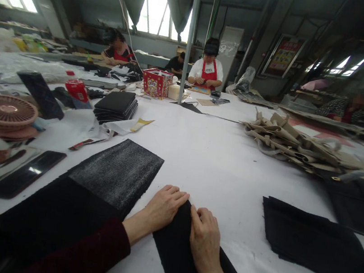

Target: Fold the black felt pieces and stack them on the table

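Left hand (165, 204) and right hand (204, 235), fingers bent, touch the black piece (178, 254) at its far end; whether either grip pinches, I can't say

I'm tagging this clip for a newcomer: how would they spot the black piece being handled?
Start at the big white table, then go to its near side, where the left hand and right hand are close together. The black piece lies beneath them. Unlike the grey-patched sheet to its left and the black material to its right, it has both hands on it.
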A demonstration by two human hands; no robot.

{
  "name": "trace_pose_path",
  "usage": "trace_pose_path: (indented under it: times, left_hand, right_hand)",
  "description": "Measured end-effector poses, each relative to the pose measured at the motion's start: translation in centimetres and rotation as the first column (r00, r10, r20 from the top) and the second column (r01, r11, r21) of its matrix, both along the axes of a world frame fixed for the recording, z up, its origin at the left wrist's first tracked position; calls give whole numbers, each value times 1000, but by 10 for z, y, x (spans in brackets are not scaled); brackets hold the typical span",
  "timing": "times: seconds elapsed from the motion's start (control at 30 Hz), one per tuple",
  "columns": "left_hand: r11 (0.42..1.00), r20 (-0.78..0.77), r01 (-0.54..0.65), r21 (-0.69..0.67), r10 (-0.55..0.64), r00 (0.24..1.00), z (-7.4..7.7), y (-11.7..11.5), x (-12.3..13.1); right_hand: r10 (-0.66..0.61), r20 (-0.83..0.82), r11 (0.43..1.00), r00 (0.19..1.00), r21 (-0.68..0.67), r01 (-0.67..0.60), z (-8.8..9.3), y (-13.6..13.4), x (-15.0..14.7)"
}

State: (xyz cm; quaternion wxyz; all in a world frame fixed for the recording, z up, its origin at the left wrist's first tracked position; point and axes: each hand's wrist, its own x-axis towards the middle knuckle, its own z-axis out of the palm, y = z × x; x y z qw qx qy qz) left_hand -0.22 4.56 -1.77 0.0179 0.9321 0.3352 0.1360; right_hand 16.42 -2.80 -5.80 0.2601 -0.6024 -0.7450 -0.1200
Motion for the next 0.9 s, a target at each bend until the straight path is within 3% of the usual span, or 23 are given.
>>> trace_pose_path:
  times: [0.57, 0.9]
  left_hand:
    - [995, -213, 55, 81, -36, 976, 4, -7, 7]
    - [989, -251, 85, 119, -53, 966, 8, -13, 10]
  right_hand:
    - [-15, 45, 1000, 999, -6, 16, -3, -16, 9]
    - [-32, 33, 999, 999, -30, 33, -3, -27, 17]
